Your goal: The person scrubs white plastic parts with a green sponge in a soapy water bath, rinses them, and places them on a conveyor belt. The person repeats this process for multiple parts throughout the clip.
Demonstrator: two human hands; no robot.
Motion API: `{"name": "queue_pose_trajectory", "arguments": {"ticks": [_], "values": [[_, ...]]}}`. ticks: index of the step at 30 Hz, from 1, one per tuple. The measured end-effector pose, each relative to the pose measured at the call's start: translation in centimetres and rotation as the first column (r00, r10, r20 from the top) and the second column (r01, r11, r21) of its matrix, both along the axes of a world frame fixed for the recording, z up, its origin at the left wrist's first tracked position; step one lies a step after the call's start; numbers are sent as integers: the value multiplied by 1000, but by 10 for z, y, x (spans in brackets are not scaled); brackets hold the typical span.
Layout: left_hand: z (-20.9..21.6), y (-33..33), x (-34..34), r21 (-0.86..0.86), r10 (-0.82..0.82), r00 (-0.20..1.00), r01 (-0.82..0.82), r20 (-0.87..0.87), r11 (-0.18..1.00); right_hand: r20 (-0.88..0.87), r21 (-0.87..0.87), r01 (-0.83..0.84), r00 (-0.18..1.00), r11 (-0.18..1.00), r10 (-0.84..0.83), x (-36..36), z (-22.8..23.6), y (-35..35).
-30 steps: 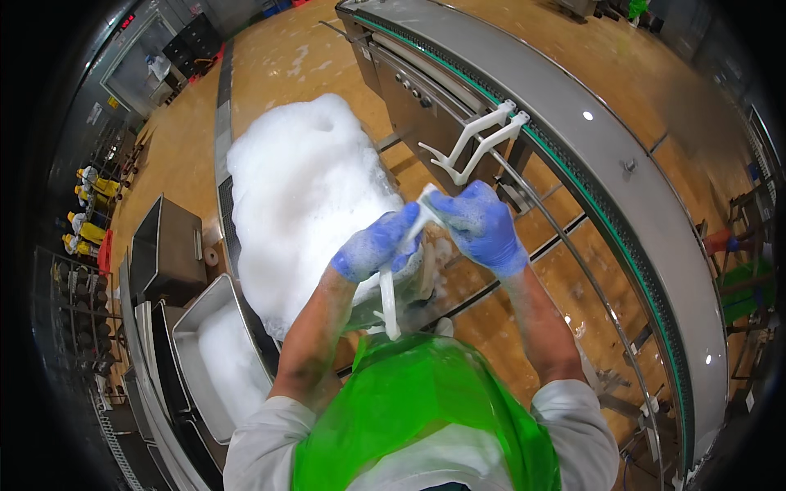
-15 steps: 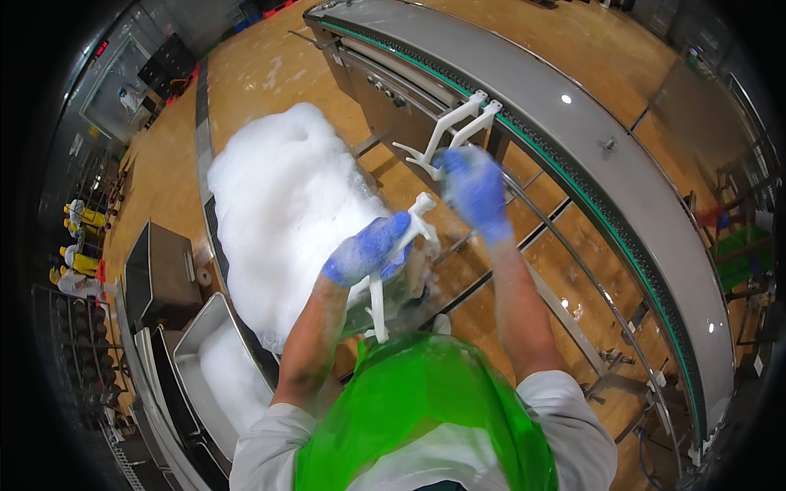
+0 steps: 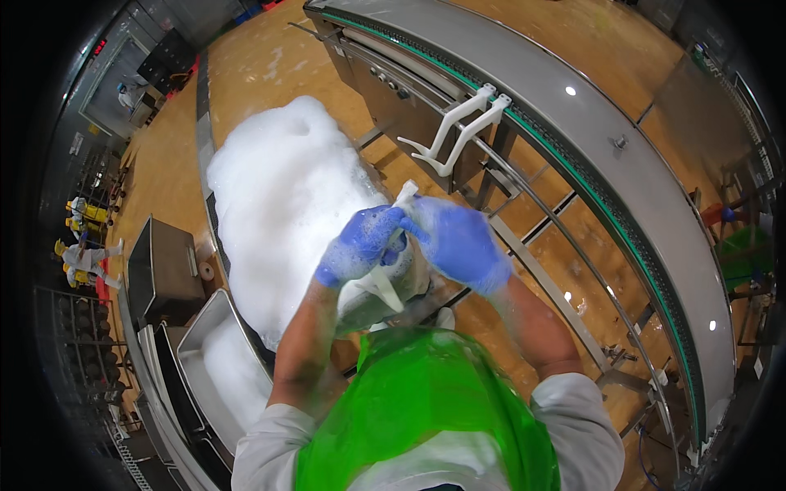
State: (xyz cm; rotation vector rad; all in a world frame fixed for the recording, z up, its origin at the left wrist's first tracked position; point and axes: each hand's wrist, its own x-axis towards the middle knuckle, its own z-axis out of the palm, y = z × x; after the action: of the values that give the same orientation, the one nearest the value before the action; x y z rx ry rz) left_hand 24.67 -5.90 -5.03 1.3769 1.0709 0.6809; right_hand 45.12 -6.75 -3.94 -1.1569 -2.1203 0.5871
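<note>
My left hand [image 3: 364,245], in a wet blue glove flecked with suds, is closed around a slim white plastic bracket [image 3: 383,288]. The piece slants between my hands, its blocky top end poking out above the fingers. My right hand [image 3: 467,245], also blue-gloved and slightly blurred, meets the left at the bracket's upper part, its fingertips pinched there. Two similar white bent brackets [image 3: 467,131] hang side by side from the rail at the conveyor's near edge, forward and right of my hands. A mound of white foam [image 3: 286,172] rises just left of my left hand.
A curved steel conveyor [image 3: 606,139] with a green edge strip sweeps along the far and right sides. At lower left are a grey tub [image 3: 192,352] holding foam and a steel bin [image 3: 168,270]. Other people [image 3: 82,254] stand at the far left.
My right hand has let go of the two hanging brackets and come back to my left hand. The bracket in my left hand has shifted, and the hands now meet on it.
</note>
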Motion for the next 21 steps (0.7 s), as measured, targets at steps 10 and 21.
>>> {"name": "queue_pose_trajectory", "arguments": {"ticks": [10, 21], "values": [[34, -2, -10, 145, -66, 977, 37, 201, 989, -683, -561, -211, 665, 800, -303, 56, -6, -22], [-5, 10, 37, 535, -85, 985, 153, -150, 831, -468, -180, -26, 881, 983, -62, 22, -2, 7]]}}
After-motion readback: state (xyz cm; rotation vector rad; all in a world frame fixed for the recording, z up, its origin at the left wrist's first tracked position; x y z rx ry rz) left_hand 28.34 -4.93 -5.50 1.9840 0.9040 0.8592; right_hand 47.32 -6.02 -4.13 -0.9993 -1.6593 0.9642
